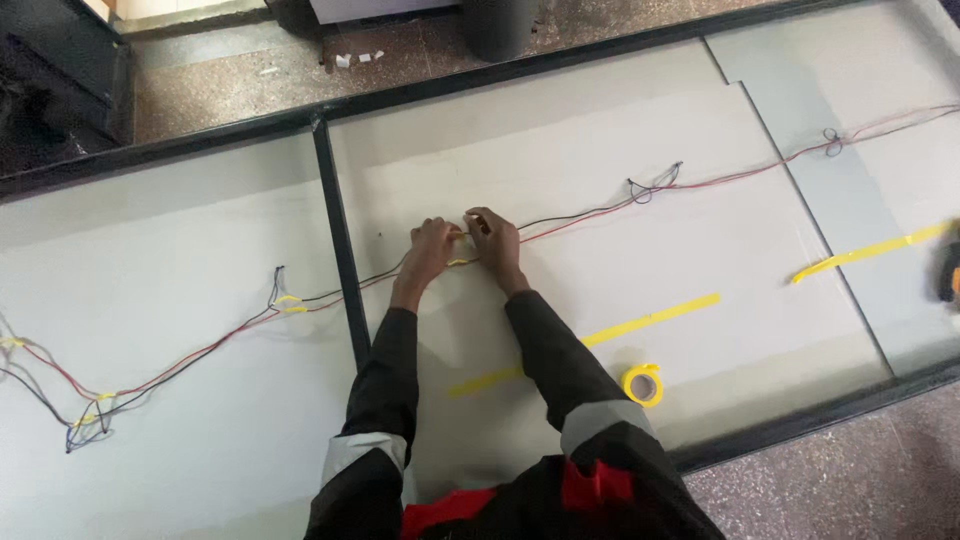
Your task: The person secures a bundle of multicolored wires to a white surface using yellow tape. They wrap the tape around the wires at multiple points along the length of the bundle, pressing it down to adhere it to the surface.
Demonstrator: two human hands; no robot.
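Nearest the person: dark jacket sleeves w/ grey bands, arms stretched fwd over the pale grey panel surface (560, 150). By the right elbow lies a small roll of yellow adhesive tape (642, 384), well apart from the hands. Two long yellow tape strips (650, 321) are stuck flat on the surface near it, a third further right.

Mid-surface: left hand (430, 250) and right hand (494, 240) sit close together, fingers pinched shut on a short yellow tape piece (460, 261) wrapped at the thin red-and-black wire bundle (590, 213). Both grips closed on tape + wires, as far as I can see; fingertips are too small to tell exact contact.

Risks, as I judge: tape could fold on itself or grab only one wire if the pinch slips; pulling too hard could drag the loose bundle sideways, since it only rests on the surface and runs slack left and right. The dark metal frame bar (340, 250) crosses under the wires just left of the hands, so the bundle may snag there.

Further out: earlier-looking yellow ties on the wires at left (288, 303), black knots at right (640, 188). Beyond the frame, speckled brown floor (250, 90) w/ white scraps and a dark round base.
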